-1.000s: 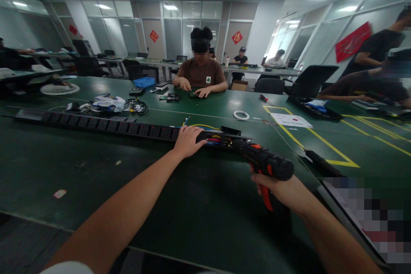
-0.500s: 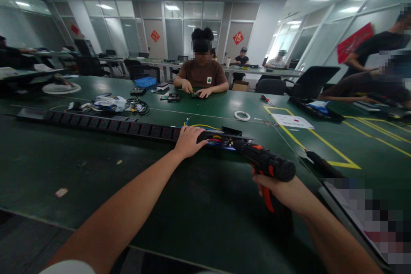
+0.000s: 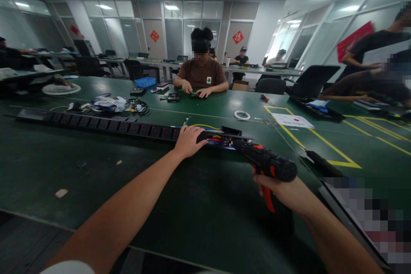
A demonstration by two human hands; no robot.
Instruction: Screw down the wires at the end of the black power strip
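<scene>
A long black power strip (image 3: 128, 127) with a row of sockets lies across the green table. Near its right end the housing is open, and coloured wires (image 3: 215, 139) show inside. My left hand (image 3: 190, 140) is wrapped over the strip just left of this opening, thumb toward me. In my right hand (image 3: 276, 186) is a black and orange cordless screwdriver (image 3: 266, 158), gripped by its handle. Its tip points left into the open end of the strip; whether it touches a screw is too small to tell.
Beyond the strip lie a white tape roll (image 3: 242, 115), a red screwdriver (image 3: 267, 99) and a bundle of cables (image 3: 109, 103). A blue basket (image 3: 145, 81) stands farther back. Opposite sits a co-worker (image 3: 201, 72) handling small parts. A black-handled tool (image 3: 323, 162) lies at right.
Almost nothing differs. The rear of the cordless screwdriver has shifted very slightly right and down, while my left hand stays on the strip.
</scene>
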